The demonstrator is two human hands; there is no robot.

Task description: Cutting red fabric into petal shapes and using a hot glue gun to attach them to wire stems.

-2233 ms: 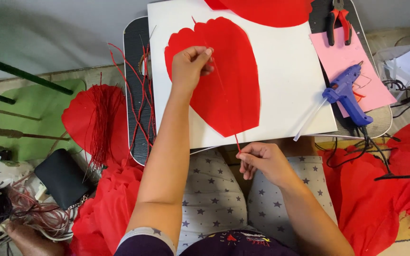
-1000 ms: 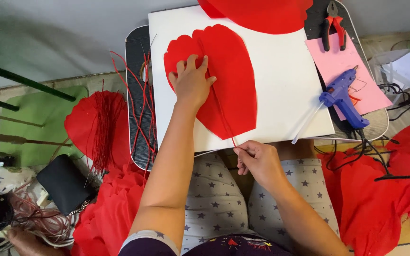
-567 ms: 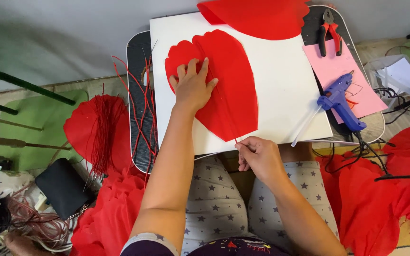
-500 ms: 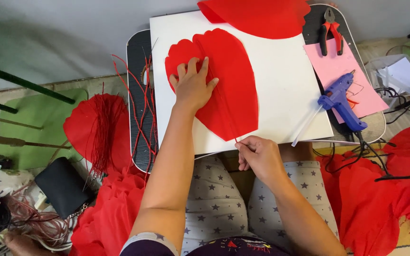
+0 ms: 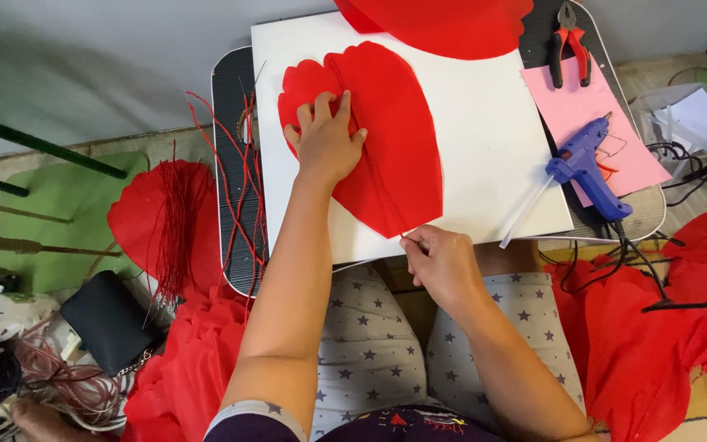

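Pressing flat with left hand, fingers spread, on red paper petal lying on white board atop counter. Pinching petal's near tip with right hand, fingers closed on thin wire stem there. Blue glue gun on pink sheet right, pliers far right, red wires left of board.
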